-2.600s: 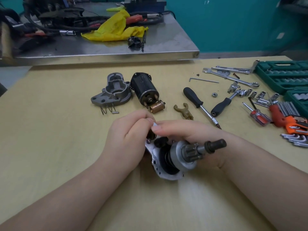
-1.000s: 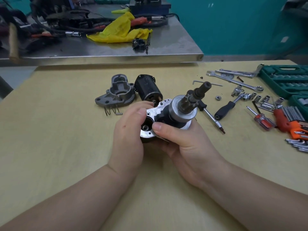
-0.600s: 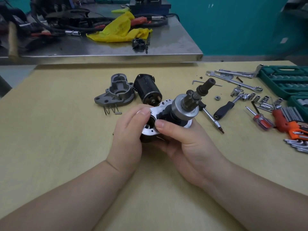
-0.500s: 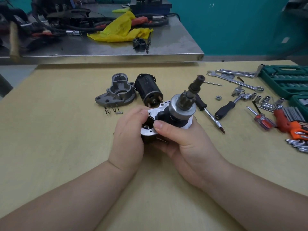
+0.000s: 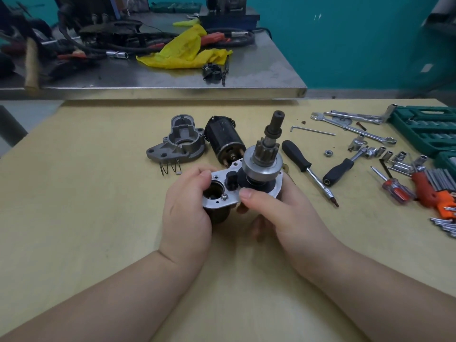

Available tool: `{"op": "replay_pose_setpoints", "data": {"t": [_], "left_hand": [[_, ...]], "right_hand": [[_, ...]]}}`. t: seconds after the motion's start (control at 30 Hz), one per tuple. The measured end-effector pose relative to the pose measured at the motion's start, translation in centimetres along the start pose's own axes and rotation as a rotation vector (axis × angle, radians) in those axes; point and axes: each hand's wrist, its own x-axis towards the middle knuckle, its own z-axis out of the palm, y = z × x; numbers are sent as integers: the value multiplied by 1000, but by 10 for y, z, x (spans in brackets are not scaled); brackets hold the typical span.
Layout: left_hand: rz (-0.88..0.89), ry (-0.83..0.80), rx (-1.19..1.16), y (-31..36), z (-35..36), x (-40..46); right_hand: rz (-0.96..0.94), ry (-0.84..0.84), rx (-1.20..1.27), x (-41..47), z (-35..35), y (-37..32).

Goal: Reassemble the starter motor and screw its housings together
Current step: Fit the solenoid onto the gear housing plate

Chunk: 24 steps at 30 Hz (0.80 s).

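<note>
Tilted aslant half a second ago, the motor assembly's shaft now stands nearly upright above the wooden table. Both hands hold the motor assembly just off the table: the left hand grips its plate's left edge, the right hand curls around its right side. Behind lie a grey housing, a black cylinder, then a screwdriver.

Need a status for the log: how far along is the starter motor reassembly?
Done: the pinion shaft is seated in the silver plate assembly.
In hand: the left hand and right hand both grip that assembly above the table.
Left: the grey nose housing, black motor body and springs lie loose; the screwdriver lies untouched, so no housings are screwed together.
</note>
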Motion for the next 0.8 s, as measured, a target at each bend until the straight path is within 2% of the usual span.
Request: {"op": "replay_pose_setpoints", "data": {"t": [0.23, 0.47, 0.8], "left_hand": [[26, 11, 31, 8, 6, -4], [107, -15, 0, 12, 3, -8], [321, -72, 170, 11, -5, -10]], "right_hand": [[-22, 17, -19, 2, -1, 4], [-32, -55, 55, -2, 2, 0], [56, -123, 105, -5, 7, -1]]}}
